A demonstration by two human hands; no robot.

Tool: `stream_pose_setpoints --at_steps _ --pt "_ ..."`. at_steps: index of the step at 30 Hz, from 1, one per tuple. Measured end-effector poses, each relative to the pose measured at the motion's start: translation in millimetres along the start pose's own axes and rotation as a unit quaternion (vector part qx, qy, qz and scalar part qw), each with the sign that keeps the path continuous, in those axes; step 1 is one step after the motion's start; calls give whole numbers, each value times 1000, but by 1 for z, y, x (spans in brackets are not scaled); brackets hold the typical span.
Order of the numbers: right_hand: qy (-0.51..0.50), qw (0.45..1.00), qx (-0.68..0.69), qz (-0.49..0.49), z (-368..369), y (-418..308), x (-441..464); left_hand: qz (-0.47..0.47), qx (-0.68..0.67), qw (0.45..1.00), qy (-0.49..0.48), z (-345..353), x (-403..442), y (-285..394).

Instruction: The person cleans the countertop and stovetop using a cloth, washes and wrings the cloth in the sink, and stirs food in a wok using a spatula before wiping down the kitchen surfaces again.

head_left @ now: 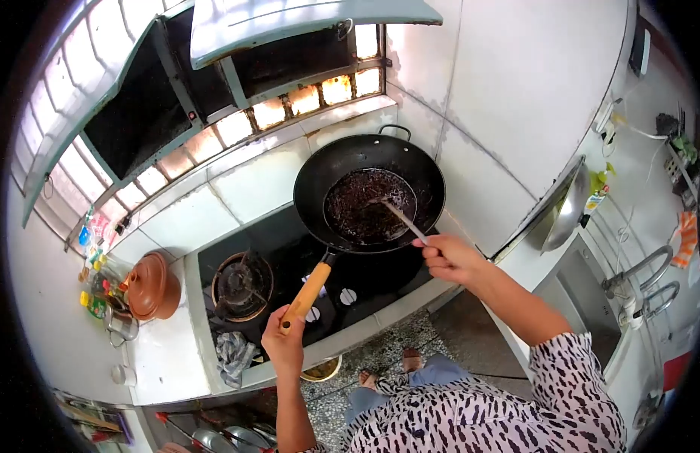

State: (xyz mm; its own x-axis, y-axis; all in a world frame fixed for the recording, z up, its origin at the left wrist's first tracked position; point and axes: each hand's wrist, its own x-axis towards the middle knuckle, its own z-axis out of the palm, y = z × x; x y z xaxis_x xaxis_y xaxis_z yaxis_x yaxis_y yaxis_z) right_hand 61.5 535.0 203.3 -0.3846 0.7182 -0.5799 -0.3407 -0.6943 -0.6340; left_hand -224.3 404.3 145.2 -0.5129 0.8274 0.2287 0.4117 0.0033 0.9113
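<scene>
From head height, one wide, curved view looks forward and steeply down, near the left hand (282, 343), right hand (452, 259) and black pan (323, 166), reaching the patterned shirt (471, 415) below, window (270, 113) at upper left and sink (580, 291) at right.

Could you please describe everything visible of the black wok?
The black wok looks metal, with a long, yellow, wood-like handle and a small loop handle opposite. It sits over the stove, its underside hidden, and holds a dark, glistening mixture. The left hand grips the long handle; a utensil in the right hand dips into the mixture.
</scene>
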Motion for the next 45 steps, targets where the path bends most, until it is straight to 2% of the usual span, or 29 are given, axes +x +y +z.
stream_pose_setpoints --at_steps 2,3,6,7,10,12,14,15,16,17,18,20,21,24,27,29,30,31,32,33,34,35,36,38,39,40,41,44,45 --pt "51 998 -37 -17 -6 4 -18 12 36 999 -5 -2 -2 21" --pt "60 998 -24 -7 -8 10 -14 -18 35 999 -19 -3 -1 15" --pt "65 998 -19 7 -11 20 2 13 1 1000 -7 -1 -1 9" --pt "23 999 -14 27 -18 13 6 15 3 1000 -5 -2 -1 12" --pt "-1 999 -36 12 -17 -12 -17 8 19 1000 -13 -4 -1 19" --pt "-4 996 -89 0 -10 -28 -28 -9 8 1000 -19 -3 -1 15" --pt "56 953 -285 -81 0 -45 -31 6 15 1000 -12 -2 0 11" --pt "55 953 -285 -81 -3 -53 -19 24 22 999 -9 -3 0 10" --pt "92 837 -494 -217 -11 -60 3 25 22 999 -8 -3 0 10" --pt "122 656 -664 -338 -14 -66 16 3 3 1000 -17 -3 0 10" --pt "122 655 -664 -339 -8 -68 22 -20 -17 999 -27 -4 -1 11" --pt "192 497 -808 -253 16 -64 35 -22 -7 999 -30 -5 -1 15" --pt "190 495 -808 -255 25 -59 40 -25 3 999 -32 -5 -1 16" --pt "191 437 -851 -220 45 -33 51 -1 -15 1000 -27 -4 -1 7" --pt "165 440 -846 -254 50 -20 56 -36 -27 999 -26 -5 -1 5" --pt "110 476 -827 -278 30 -29 67 -19 -17 1000 -13 -4 -2 6" --pt "26 376 -838 -395 9 -36 75 3 -8 1000 -2 -4 -1 7" --pt "52 634 -708 -307 18 -35 55 0 0 1000 -9 -6 -2 9" --pt "75 833 -514 -188 28 -29 32 -5 2 1000 -2 -6 -1 9" --pt "69 832 -518 -186 34 -19 25 -16 -2 1000 -13 -7 -1 8" --pt "54 927 -337 -153 38 -7 18 -25 -7 999 -25 -7 -1 7" --pt "41 983 -140 -114 40 5 15 -37 -25 999 -22 -6 -1 7" --pt "17 994 -70 -82 45 16 16 -38 -25 999 -23 -8 -1 6" --pt "28 996 41 -71 63 44 24 -56 18 995 -81 -13 -1 7" --pt "25 996 65 -56 75 55 28 -55 19 995 -81 -17 -2 10" --pt "19 995 87 -40 83 63 32 -84 -59 990 -99 -21 -5 13" --pt "-33 997 59 -47 83 72 40 -113 -137 978 -111 -26 -7 13" --pt "-41 998 -31 -33 125 70 34 -93 -203 972 -71 -45 -14 -1" --pt "-76 996 -27 -29 122 74 52 -102 -187 976 -36 -51 -17 -7"
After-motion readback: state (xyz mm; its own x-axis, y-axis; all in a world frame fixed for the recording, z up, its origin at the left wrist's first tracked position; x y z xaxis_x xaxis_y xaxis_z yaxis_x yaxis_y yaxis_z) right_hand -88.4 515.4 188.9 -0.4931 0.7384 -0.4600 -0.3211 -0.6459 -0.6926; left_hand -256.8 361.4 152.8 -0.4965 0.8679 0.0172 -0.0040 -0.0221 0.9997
